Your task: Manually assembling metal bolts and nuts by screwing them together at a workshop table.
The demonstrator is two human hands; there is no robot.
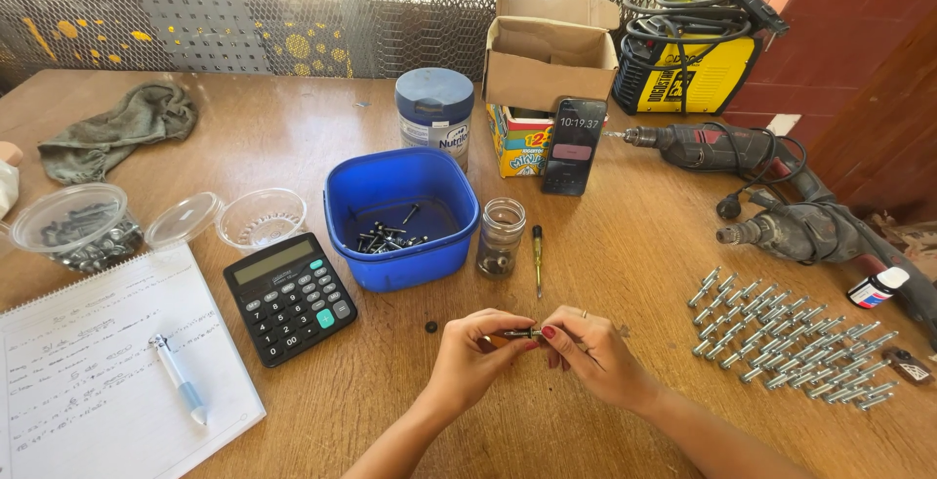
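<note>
Now | small bolt (520,333) between both hands | left hand (475,354), right hand (590,354) pinching its ends

Our hands (532,347) hide most of the small bolt (520,333); the notebook (107,372) is cut off at the left edge.

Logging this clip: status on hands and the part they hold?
Left hand and right hand both pinch a small bolt over the table. Blue tub behind, bolt rows right. Nothing in the way.
</note>
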